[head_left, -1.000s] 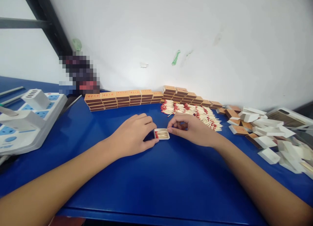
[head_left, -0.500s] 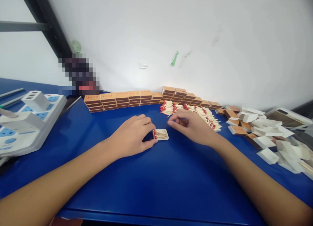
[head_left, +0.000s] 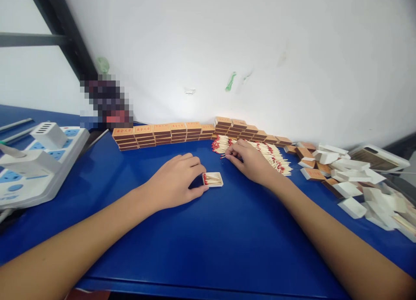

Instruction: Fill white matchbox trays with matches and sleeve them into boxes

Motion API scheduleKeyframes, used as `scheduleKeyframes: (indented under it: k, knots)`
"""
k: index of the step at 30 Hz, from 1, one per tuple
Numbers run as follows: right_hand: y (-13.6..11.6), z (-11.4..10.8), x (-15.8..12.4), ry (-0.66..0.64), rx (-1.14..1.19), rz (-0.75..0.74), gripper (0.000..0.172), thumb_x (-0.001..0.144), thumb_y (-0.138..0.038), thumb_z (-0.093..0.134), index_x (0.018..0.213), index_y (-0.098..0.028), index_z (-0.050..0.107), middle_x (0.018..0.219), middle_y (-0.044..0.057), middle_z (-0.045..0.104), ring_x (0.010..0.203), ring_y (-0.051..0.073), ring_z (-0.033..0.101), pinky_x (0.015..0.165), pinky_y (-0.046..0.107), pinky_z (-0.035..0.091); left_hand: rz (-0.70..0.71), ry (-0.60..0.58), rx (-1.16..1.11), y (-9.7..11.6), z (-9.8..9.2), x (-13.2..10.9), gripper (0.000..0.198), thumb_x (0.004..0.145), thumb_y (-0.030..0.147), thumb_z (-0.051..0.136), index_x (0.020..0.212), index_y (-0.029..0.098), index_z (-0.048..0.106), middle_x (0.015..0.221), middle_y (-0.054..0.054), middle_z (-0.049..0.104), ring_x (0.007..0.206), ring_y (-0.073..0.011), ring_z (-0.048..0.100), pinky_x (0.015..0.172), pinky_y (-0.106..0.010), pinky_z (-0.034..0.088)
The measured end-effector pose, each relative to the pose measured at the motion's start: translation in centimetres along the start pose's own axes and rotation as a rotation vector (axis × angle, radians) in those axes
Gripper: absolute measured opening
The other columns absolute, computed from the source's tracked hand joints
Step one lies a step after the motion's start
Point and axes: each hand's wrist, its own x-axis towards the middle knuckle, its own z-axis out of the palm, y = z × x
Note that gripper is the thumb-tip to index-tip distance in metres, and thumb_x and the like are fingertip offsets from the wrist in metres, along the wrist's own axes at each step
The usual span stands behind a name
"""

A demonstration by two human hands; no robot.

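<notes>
My left hand [head_left: 177, 179] grips the left end of a small white matchbox tray [head_left: 218, 179] between thumb and fingers. Several red-tipped matches [head_left: 212, 179] lie inside the tray, heads toward that hand. My right hand [head_left: 251, 159] is at the front left of a wide pile of loose matches [head_left: 276, 155], covering part of it. Its thumb and index finger are pinched together at a single match [head_left: 222, 156], whose dark red head pokes out to the left of the fingertips.
Stacked orange matchboxes [head_left: 162, 134] form a row along the wall. Empty white trays [head_left: 352, 208] and brown sleeves [head_left: 313, 174] lie heaped at right, beside a phone-like object [head_left: 378, 157]. A white power strip [head_left: 48, 185] with plugs stands at left on the blue table [head_left: 201, 248].
My right hand has moved slightly left and its fingertips have closed at a match by the pile's front edge. My left hand still holds the tray in place.
</notes>
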Motion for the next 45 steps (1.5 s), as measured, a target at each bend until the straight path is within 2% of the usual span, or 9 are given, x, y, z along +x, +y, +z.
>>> scheduleKeyframes:
  k: [9, 14, 24, 27, 31, 37, 42, 45]
  knots:
    - [0.0, 0.1, -0.1, -0.002, -0.041, -0.015, 0.011, 0.102, -0.024, 0.054, 0.093, -0.022, 0.060, 0.093, 0.009, 0.061, 0.088, 0.026, 0.060, 0.077, 0.038, 0.048, 0.002, -0.001, 0.006, 0.1, 0.0, 0.0, 0.028, 0.100, 0.041, 0.068, 0.113, 0.017, 0.073, 0.104, -0.007, 0.070, 0.101, -0.0250, 0.064, 0.095, -0.042, 0.053]
    - [0.0, -0.1, -0.3, 0.001, -0.066, 0.009, 0.006, 0.101, -0.025, 0.058, 0.097, -0.022, 0.061, 0.097, 0.010, 0.062, 0.091, 0.026, 0.061, 0.080, 0.039, 0.049, -0.001, -0.004, 0.011, 0.0, 0.0, 0.0, 0.027, 0.100, 0.041, 0.068, 0.111, 0.017, 0.073, 0.104, -0.007, 0.069, 0.101, -0.0254, 0.064, 0.092, -0.042, 0.054]
    - [-0.4, -0.2, -0.2, -0.062, -0.103, -0.003, 0.014, 0.105, -0.025, 0.051, 0.094, -0.021, 0.058, 0.099, 0.012, 0.063, 0.095, 0.028, 0.060, 0.080, 0.039, 0.048, -0.003, 0.000, 0.005, 0.1, -0.1, -0.1, 0.027, 0.099, 0.041, 0.069, 0.112, 0.018, 0.073, 0.104, -0.007, 0.070, 0.101, -0.0254, 0.064, 0.092, -0.042, 0.054]
    - [-1.2, -0.6, -0.5, -0.054, -0.094, -0.025, 0.013, 0.106, -0.024, 0.050, 0.097, -0.021, 0.058, 0.101, 0.011, 0.062, 0.096, 0.028, 0.060, 0.082, 0.039, 0.048, -0.005, 0.002, 0.007, 0.0, 0.0, -0.1, 0.025, 0.099, 0.041, 0.068, 0.110, 0.018, 0.073, 0.104, -0.007, 0.070, 0.101, -0.0255, 0.064, 0.092, -0.042, 0.054]
    - [-3.5, -1.5, -1.1, -0.054, -0.110, -0.089, 0.012, 0.108, -0.022, 0.050, 0.100, -0.021, 0.058, 0.103, 0.010, 0.061, 0.096, 0.026, 0.059, 0.083, 0.039, 0.049, -0.003, 0.002, 0.017, 0.1, 0.0, 0.0, 0.026, 0.099, 0.041, 0.069, 0.110, 0.017, 0.073, 0.103, -0.007, 0.070, 0.101, -0.0255, 0.064, 0.092, -0.042, 0.054]
    - [-6.9, -1.7, -1.8, -0.075, -0.262, -0.237, 0.015, 0.107, -0.017, 0.052, 0.096, -0.020, 0.062, 0.096, 0.010, 0.062, 0.093, 0.026, 0.059, 0.081, 0.039, 0.051, -0.009, -0.006, 0.012, 0.2, -0.1, 0.1, 0.027, 0.099, 0.041, 0.069, 0.110, 0.016, 0.071, 0.101, -0.007, 0.069, 0.099, -0.0257, 0.064, 0.091, -0.043, 0.053]
    - [-8.1, -1.0, -1.9, -0.107, -0.373, -0.296, 0.020, 0.106, -0.011, 0.048, 0.098, -0.018, 0.064, 0.096, 0.011, 0.062, 0.092, 0.027, 0.058, 0.081, 0.039, 0.051, -0.019, -0.006, 0.004, 0.2, -0.1, 0.1, 0.024, 0.097, 0.040, 0.070, 0.105, 0.017, 0.070, 0.099, -0.006, 0.069, 0.099, -0.0257, 0.064, 0.089, -0.042, 0.053]
    - [-8.4, -0.9, -1.9, -0.151, -0.344, -0.293, 0.020, 0.107, -0.013, 0.047, 0.099, -0.018, 0.065, 0.098, 0.012, 0.062, 0.091, 0.027, 0.059, 0.081, 0.040, 0.052, -0.023, -0.007, 0.012, 0.2, -0.1, 0.2, 0.024, 0.097, 0.039, 0.071, 0.104, 0.017, 0.069, 0.099, -0.006, 0.069, 0.098, -0.0257, 0.064, 0.089, -0.042, 0.053]
